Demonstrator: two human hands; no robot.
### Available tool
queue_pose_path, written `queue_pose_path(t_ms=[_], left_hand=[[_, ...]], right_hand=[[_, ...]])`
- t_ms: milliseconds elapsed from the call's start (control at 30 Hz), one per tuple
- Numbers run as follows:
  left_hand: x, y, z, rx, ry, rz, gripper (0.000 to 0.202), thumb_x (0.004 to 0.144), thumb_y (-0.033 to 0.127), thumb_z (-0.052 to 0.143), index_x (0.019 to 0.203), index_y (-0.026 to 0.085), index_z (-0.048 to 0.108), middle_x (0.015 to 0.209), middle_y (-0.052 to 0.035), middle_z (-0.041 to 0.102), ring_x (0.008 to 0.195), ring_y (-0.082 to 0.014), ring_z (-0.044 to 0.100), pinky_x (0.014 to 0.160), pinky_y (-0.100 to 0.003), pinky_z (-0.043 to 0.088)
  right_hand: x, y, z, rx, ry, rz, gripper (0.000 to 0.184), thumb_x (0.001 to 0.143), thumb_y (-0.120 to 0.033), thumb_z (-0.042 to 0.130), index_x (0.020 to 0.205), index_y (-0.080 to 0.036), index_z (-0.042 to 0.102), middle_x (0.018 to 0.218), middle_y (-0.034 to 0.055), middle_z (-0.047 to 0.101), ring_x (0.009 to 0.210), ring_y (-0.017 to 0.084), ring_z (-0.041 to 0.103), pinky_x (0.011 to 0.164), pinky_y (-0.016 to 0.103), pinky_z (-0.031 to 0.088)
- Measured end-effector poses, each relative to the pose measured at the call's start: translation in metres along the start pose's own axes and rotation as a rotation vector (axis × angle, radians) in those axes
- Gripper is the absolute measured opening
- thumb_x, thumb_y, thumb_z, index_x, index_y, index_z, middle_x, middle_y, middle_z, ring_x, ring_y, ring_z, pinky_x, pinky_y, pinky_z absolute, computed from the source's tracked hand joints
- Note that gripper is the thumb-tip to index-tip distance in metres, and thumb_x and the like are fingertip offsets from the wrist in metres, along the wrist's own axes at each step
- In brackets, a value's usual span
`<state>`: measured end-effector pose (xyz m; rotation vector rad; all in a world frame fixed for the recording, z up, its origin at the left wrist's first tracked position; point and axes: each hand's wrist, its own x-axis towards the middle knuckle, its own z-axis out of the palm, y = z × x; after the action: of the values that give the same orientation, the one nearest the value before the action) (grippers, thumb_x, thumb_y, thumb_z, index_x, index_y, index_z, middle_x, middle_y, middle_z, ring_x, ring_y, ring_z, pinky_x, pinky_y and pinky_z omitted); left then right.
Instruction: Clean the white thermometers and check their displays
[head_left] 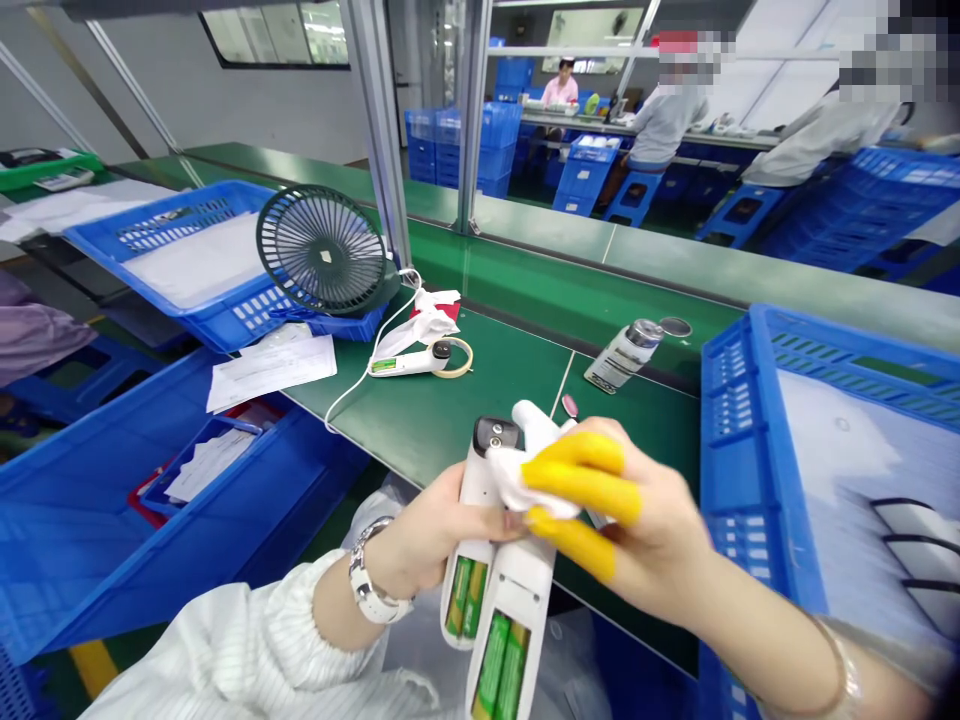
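My left hand (427,530), with a watch at its wrist, is closed around two white handheld devices with open battery bays. The left device (472,485) has a dark glossy head; the right device (517,575) overlaps it. Green batteries (501,665) show in both bays. Yellow finger covers sit on several fingers of my right hand (645,505), which pinches a white cloth (514,485) against the upper part of the devices. The right device's head is partly hidden behind the cloth and fingers. A similar white device (409,363) lies on the green bench, batteries showing.
A tape roll (454,372), crumpled white cloth (424,325) and black fan (322,250) are at the bench's left. A bottle (624,355) stands right of centre. Blue crates (765,400) flank the right side, with a blue bin (67,530) at left. Several people sit beyond.
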<state>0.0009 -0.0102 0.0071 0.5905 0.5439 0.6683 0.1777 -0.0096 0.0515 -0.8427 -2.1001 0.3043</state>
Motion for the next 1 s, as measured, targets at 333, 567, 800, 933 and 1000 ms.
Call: queue_pose_path(t_ms=[333, 567, 800, 933, 1000], left_hand=[[0.0, 0.001, -0.001, 0.082, 0.074, 0.142, 0.028, 0.064, 0.015, 0.076, 0.087, 0.013, 0.062, 0.073, -0.0006, 0.064, 0.062, -0.0095, 0.059, 0.057, -0.019, 0.049], [-0.007, 0.011, -0.014, 0.03, 0.034, 0.173, 0.028, 0.071, 0.014, 0.07, 0.097, 0.014, 0.064, 0.08, -0.0032, 0.066, 0.067, -0.0108, 0.061, 0.059, -0.019, 0.05], [-0.006, 0.015, -0.013, -0.059, 0.123, 0.204, 0.022, 0.071, 0.014, 0.069, 0.092, 0.012, 0.066, 0.079, -0.0054, 0.068, 0.068, -0.0143, 0.064, 0.063, -0.023, 0.053], [-0.004, 0.017, -0.013, -0.087, 0.199, 0.226, 0.029, 0.072, 0.016, 0.068, 0.1, 0.012, 0.063, 0.09, -0.0094, 0.068, 0.077, -0.021, 0.065, 0.069, -0.033, 0.054], [-0.005, 0.019, -0.012, -0.109, 0.21, 0.24, 0.03, 0.074, 0.017, 0.066, 0.103, 0.011, 0.063, 0.093, -0.0105, 0.068, 0.08, -0.0214, 0.065, 0.073, -0.034, 0.053]], right_hand=[[0.003, 0.01, -0.002, -0.257, -0.13, -0.171, 0.01, 0.08, -0.024, 0.062, 0.089, -0.024, 0.067, 0.087, 0.0054, 0.057, 0.079, 0.018, 0.049, 0.075, 0.04, 0.04], [0.001, 0.037, -0.005, -0.104, -0.059, 0.083, 0.01, 0.084, -0.023, 0.058, 0.09, -0.024, 0.066, 0.087, 0.0039, 0.056, 0.079, 0.015, 0.056, 0.07, 0.031, 0.049], [-0.002, 0.024, 0.014, 0.114, -0.139, 0.509, 0.043, 0.09, -0.039, 0.044, 0.13, -0.022, 0.042, 0.106, 0.0087, 0.056, 0.095, 0.022, 0.055, 0.088, 0.046, 0.044], [-0.004, 0.001, 0.029, 0.753, -0.451, 0.82, 0.053, 0.089, -0.042, 0.048, 0.135, -0.021, 0.033, 0.096, 0.0063, 0.062, 0.086, 0.019, 0.06, 0.081, 0.039, 0.051], [-0.004, -0.005, 0.034, 0.986, -0.451, 0.828, 0.058, 0.088, -0.037, 0.053, 0.138, -0.024, 0.028, 0.107, 0.0077, 0.062, 0.097, 0.02, 0.06, 0.087, 0.039, 0.049]])
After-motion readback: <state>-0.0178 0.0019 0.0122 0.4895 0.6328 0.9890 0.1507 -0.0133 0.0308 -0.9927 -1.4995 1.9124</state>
